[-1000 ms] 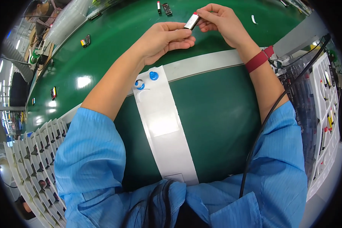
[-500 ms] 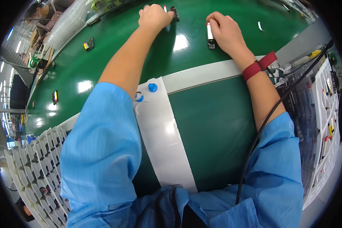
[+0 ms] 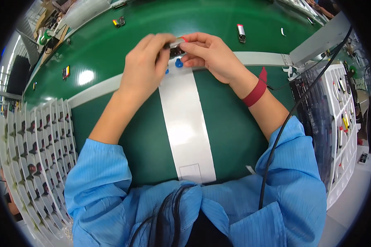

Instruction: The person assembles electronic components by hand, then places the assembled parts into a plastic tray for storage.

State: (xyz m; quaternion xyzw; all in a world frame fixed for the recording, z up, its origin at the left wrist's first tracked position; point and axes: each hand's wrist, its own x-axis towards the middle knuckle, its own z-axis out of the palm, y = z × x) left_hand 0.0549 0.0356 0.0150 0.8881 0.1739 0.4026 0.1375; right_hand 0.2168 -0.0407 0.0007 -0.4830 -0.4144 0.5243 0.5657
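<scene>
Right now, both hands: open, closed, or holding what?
Left hand: fingers curled at the small red-tipped silver-and-black part; blurred, grip unclear.
Right hand: closed, holding that part.

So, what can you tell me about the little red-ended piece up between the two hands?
The red-ended piece is small, with a silvery-grey body and a red end toward the right hand, whose thumb and fingertips meet that end. Blurred fingers of the left hand cover its other end. Dark material shows just below; whether it is joined is unclear. It slants slightly. Its material can't be told.
</scene>
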